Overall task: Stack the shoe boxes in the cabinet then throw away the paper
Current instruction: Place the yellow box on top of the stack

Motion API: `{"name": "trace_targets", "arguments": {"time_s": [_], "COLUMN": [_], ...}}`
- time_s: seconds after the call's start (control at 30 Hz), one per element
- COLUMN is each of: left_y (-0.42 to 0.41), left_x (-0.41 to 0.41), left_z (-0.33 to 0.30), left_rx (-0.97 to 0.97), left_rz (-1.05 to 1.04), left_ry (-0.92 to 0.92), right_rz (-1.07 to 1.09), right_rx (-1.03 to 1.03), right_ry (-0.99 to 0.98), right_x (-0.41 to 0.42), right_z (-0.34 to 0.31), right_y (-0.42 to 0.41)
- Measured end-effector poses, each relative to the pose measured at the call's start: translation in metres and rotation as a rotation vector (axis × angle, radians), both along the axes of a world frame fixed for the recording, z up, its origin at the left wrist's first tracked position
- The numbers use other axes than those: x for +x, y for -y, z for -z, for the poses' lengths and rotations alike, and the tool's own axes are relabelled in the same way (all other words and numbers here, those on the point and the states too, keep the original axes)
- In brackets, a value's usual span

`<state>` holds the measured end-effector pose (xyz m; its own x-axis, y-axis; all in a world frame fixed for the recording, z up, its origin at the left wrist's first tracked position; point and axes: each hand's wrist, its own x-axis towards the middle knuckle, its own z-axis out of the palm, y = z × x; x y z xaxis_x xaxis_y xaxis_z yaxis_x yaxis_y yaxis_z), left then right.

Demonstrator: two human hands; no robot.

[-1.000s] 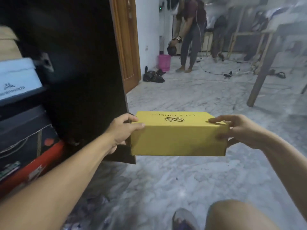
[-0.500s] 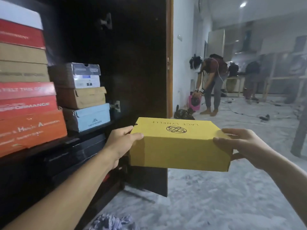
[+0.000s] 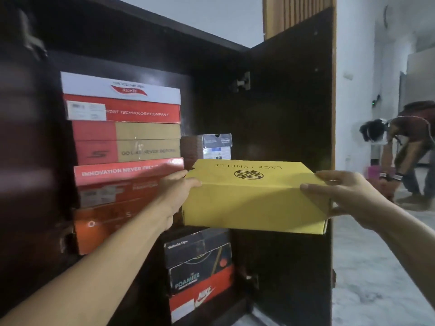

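I hold a yellow shoe box (image 3: 254, 203) level in front of the open dark cabinet (image 3: 235, 31). My left hand (image 3: 175, 191) grips its left end, thumb over the top edge. My right hand (image 3: 348, 196) grips its right end, thumb on the lid. Behind the box, a tall stack of red, tan and white shoe boxes (image 3: 124, 142) fills the cabinet's left side. A shorter stack topped by a grey box (image 3: 211, 147) stands to its right, mostly hidden by the yellow box. No paper is in view.
Below the shelf sit black and red shoe boxes (image 3: 200, 274). The open cabinet door (image 3: 294, 114) stands right of the box. A person (image 3: 409, 147) bends over at the far right on the marble floor (image 3: 381, 267).
The yellow box has risen from knee height to shelf height and come closer to the cabinet. My view has turned left and up onto the stacked boxes. Both hands keep their hold.
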<state>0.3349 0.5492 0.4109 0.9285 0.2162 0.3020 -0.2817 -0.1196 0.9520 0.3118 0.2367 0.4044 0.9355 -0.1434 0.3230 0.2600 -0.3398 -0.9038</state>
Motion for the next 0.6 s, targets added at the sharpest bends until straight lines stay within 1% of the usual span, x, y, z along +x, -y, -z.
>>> {"name": "trace_targets", "arguments": {"time_s": [0.13,0.3,0.43,0.6], "left_y": [-0.019,-0.03,-0.036,-0.048], "left_x": [-0.003,-0.011,-0.013,-0.003], "left_z": [-0.042,-0.106,-0.165,-0.226], "left_rx": [0.005,0.015,0.057,0.044], "left_rz": [-0.096,-0.197,-0.217,-0.27], "left_ry": [0.068,0.17,0.241,0.302], "right_rz": [-0.068,-0.097,-0.096,-0.084], "right_rx": [0.019,0.046,0.077,0.132], "right_ry": [0.091,0.187,0.294,0.407], "right_x": [0.016,0.026,0.032,0.051], "right_z": [-0.039,-0.101,-0.15,-0.206], "right_y": [-0.02,-0.04,-0.047,-0.064]}}
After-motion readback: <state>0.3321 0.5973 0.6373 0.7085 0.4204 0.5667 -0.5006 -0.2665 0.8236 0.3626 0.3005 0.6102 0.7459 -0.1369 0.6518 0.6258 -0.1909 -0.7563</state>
